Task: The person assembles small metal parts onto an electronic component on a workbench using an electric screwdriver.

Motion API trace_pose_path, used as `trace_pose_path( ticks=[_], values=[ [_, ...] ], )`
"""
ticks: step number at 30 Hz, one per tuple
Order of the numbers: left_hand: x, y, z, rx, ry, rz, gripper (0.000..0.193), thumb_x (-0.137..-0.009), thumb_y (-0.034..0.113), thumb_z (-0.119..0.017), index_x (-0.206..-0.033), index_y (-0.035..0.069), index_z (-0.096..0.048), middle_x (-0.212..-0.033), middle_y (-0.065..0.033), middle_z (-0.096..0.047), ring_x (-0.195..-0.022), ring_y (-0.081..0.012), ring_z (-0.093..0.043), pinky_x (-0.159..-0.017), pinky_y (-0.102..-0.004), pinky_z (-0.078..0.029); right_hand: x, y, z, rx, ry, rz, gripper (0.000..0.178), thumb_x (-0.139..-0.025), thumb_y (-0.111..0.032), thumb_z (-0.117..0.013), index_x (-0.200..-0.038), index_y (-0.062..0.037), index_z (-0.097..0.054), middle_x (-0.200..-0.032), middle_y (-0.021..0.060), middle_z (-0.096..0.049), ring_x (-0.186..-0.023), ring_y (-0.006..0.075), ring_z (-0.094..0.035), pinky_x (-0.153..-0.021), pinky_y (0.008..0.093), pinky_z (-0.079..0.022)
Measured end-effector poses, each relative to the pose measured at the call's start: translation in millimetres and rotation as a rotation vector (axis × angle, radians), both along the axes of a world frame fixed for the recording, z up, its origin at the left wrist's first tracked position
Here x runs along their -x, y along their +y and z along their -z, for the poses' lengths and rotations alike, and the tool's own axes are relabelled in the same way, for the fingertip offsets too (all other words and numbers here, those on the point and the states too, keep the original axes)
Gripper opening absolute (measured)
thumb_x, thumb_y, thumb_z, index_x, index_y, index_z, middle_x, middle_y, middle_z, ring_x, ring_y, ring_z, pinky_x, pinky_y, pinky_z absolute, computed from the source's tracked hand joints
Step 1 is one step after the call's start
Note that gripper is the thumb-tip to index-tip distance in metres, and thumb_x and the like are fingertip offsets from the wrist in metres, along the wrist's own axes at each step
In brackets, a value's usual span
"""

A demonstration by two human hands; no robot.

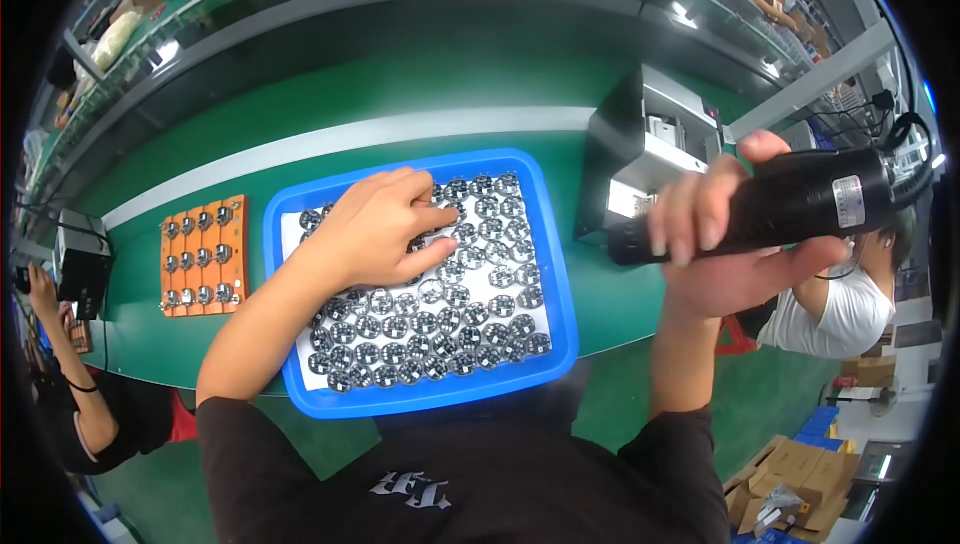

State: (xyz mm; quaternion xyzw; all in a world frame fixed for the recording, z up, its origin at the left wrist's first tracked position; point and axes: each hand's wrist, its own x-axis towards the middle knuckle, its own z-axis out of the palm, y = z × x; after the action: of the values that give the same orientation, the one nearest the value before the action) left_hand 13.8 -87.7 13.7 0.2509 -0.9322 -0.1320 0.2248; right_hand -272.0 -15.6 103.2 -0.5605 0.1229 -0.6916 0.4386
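My left hand [385, 219] is over a blue tray [558, 289], its thumb and index finger apart among the parts and nothing visibly gripped. Rows of small round silver-and-black parts [425, 323] lie on a white sheet [500, 292] inside the tray. On the right, raised above the bench, my right hand [710, 219] is wrapped round a black electric screwdriver [790, 206], slightly blurred. Its body lies nearly level, with the narrower end to the left and a cable at the other end. Whether the left fingers touch a part is hard to tell.
An orange fixture [205, 254] holding several similar round parts sits left of the tray. A dark metal box-shaped machine [650, 154] stands at the back right of the green bench [430, 84]. Other people work at both sides. Cardboard boxes [800, 484] stand at the lower right.
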Motion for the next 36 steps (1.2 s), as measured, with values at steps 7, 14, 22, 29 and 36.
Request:
trace_pose_path(
  ticks=[7, 14, 22, 29, 36],
  values=[
    [-5.7, -2.1, 4.5, -0.03, -0.037, -0.003, 0.03, -0.079, 0.03, -0.075, -0.101, 0.009, -0.077, -0.078, -0.0086, -0.054, -0.074, -0.0278, -0.059, -0.067, -0.0402, -0.049, -74.2, -60.1, 38.7, -0.164, 0.187, 0.065, 0.103, -0.078, -0.091, -0.043, -0.126, -0.001, -0.045, -0.062, 0.0043, -0.053, -0.046, 0.0167, -0.053, -0.048, 0.0311, -0.047],
    [-7.0, -1.8, 2.9, -0.054, -0.122, -0.013, 0.032, -0.082, 0.034, -0.072, -0.099, 0.007, -0.075, -0.077, -0.0094, -0.055, -0.078, -0.0278, -0.062, -0.069, -0.0417, -0.052, -93.3, -73.8, 69.8, -0.241, 0.197, 0.096, 0.098, -0.077, -0.092, -0.043, -0.122, -0.0055, -0.045, -0.061, 0.0039, -0.051, -0.046, 0.0159, -0.051, -0.048, 0.031, -0.048],
    [-6.8, -3.7, 8.1, -0.011, -0.056, -0.011, 0.034, -0.078, 0.034, -0.076, -0.101, 0.009, -0.076, -0.073, -0.0062, -0.051, -0.071, -0.0254, -0.057, -0.064, -0.0388, -0.049, -98.3, -78.7, 78.2, -0.269, 0.222, 0.133, 0.095, -0.077, -0.093, -0.041, -0.12, -0.008, -0.045, -0.062, 0.0033, -0.051, -0.046, 0.0165, -0.051, -0.049, 0.0316, -0.047],
    [-6.8, -1.1, 7.0, -0.02, -0.067, -0.019, 0.034, -0.079, 0.035, -0.075, -0.101, 0.009, -0.076, -0.074, -0.0065, -0.052, -0.07, -0.0255, -0.058, -0.064, -0.039, -0.049, -99.4, -77.8, 84.1, -0.289, 0.243, 0.139, 0.095, -0.076, -0.093, -0.041, -0.12, -0.0095, -0.046, -0.064, 0.0039, -0.051, -0.049, 0.0169, -0.051, -0.05, 0.0309, -0.047],
    [-8.6, 1.6, 3.7, -0.059, -0.083, -0.047, 0.035, -0.081, 0.036, -0.074, -0.104, 0.01, -0.076, -0.074, -0.0077, -0.053, -0.071, -0.0265, -0.058, -0.064, -0.0401, -0.048, -108.8, -80.3, 83.0, -0.268, 0.247, 0.077, 0.087, -0.078, -0.086, -0.053, -0.113, -0.0064, -0.047, -0.064, 0.0043, -0.051, -0.049, 0.0156, -0.051, -0.049, 0.0294, -0.047]
  ],
)
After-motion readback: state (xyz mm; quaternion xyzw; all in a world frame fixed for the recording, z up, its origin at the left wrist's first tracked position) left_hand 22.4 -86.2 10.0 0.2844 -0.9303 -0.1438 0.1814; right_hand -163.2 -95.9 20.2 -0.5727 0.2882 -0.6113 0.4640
